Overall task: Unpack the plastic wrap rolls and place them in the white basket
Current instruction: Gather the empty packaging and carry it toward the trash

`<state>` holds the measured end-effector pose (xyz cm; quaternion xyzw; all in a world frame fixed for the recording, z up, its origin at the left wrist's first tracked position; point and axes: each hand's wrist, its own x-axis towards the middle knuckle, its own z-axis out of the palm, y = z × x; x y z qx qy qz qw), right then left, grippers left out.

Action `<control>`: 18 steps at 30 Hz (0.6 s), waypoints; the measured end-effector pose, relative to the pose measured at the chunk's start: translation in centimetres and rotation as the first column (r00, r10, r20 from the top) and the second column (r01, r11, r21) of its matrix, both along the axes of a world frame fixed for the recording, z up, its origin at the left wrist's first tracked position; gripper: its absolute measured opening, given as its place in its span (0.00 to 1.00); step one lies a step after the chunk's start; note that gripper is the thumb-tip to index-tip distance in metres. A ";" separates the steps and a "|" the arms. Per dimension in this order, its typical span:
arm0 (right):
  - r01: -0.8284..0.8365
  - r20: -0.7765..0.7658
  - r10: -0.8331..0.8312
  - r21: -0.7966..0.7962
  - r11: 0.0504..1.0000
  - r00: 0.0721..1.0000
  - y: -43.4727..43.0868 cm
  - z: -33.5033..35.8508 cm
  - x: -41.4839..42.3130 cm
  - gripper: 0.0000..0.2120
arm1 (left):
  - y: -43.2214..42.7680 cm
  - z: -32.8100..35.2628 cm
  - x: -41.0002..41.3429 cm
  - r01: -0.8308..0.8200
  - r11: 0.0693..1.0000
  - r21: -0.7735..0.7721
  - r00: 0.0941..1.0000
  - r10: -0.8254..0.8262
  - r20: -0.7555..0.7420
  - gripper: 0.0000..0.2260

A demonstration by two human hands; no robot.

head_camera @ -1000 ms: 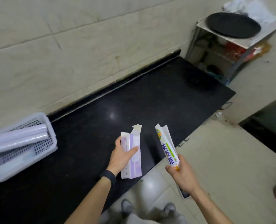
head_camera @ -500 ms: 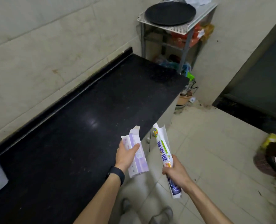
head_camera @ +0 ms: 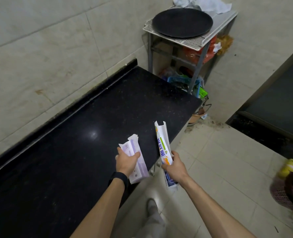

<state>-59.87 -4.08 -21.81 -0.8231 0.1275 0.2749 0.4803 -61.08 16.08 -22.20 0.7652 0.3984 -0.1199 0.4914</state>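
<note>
Left hand (head_camera: 127,162) grip clenched on pale purple opened carton (head_camera: 136,162), right hand (head_camera: 174,169) on white printed opened carton (head_camera: 162,147), both over black stone bench (head_camera: 73,152) edge; suggest binning these apparently empty cartons in the mesh waste basket (head_camera: 287,193) right of bench.

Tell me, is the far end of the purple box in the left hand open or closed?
Open. The purple box in the left hand has its end flap sticking up, torn. Whether a roll remains inside, I cannot tell.

Dim, greenish light falls from above me; a small white glare spot sits on the glossy black tabletop (head_camera: 93,134). Straight lines bow at the edges, and the lower right corner smears with blur.
</note>
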 end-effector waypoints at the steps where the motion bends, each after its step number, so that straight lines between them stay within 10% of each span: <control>1: 0.003 -0.005 -0.003 -0.008 1.000 1.000 0.4 -0.1 1.4 0.36 | 0.1 -0.2 1.1 0.002 1.000 0.005 1.000 -0.002 -0.001 0.41; 13: -0.040 -0.067 0.040 0.001 0.999 0.997 2.0 -1.6 5.5 0.47 | 1.4 -2.6 3.5 0.004 1.000 -0.020 0.997 -0.006 -0.082 0.45; 18: -0.194 0.209 0.227 -0.166 0.967 0.951 2.4 1.0 4.7 0.37 | 2.8 -0.2 0.2 0.021 0.996 0.090 0.999 -0.017 -0.048 0.38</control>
